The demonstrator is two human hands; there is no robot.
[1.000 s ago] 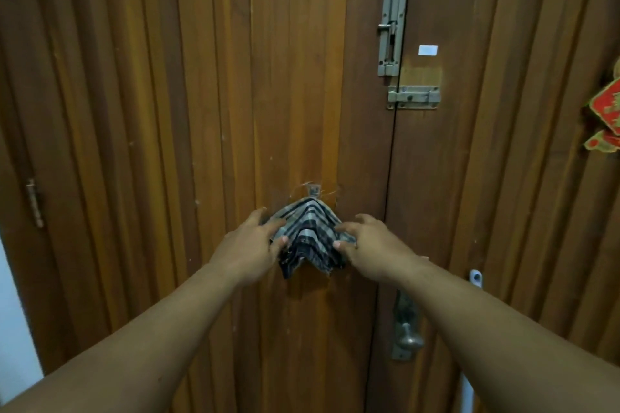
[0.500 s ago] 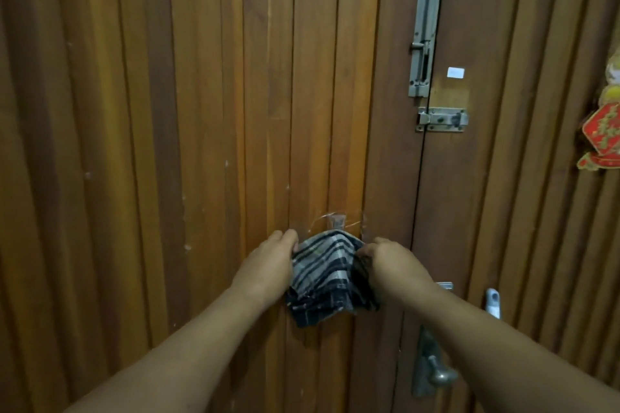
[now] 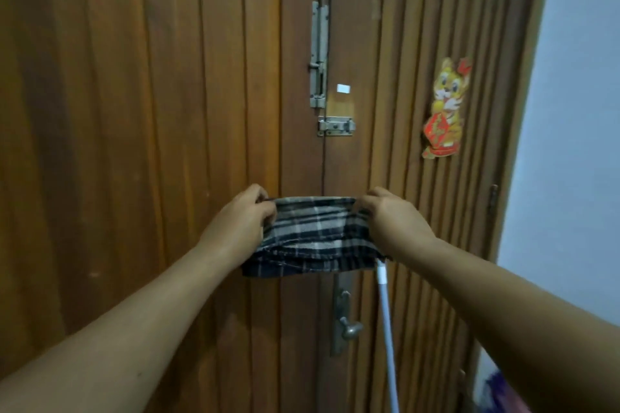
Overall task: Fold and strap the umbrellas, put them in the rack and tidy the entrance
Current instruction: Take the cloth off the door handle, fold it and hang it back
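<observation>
While both of your arms reach forward toward the wooden door point(image 3: 167, 111), you hold one plaid cloth point(image 3: 312, 238) stretched level between your two hands, in front of the seam where the two door leaves meet. Item, left hand point(image 3: 240, 228): grip closed on the cloth's upper left corner, fingers curled over the top edge. Item, right hand point(image 3: 394, 221): grip closed on the upper right corner in the same way, knuckles toward you. Item, the cloth: dark and pale checks, folded in layers, top edge taut and straight, lower edge sagging below your wrists. Item, white pole point(image 3: 385, 329): it comes out from under the cloth's lower right corner and slants down to the bottom of the view. Item, door hardware: a tall vertical bolt point(image 3: 318, 54) on the seam above your hands, a small horizontal latch point(image 3: 336, 126) just below it, a small white sticker point(image 3: 344, 88) beside the bolt, and a metal handle point(image 3: 347, 329) below the cloth. Item, tiger decoration point(image 3: 446, 107): yellow and red, stuck to the right leaf. Item, pale wall point(image 3: 577, 111): right of the door frame.
</observation>
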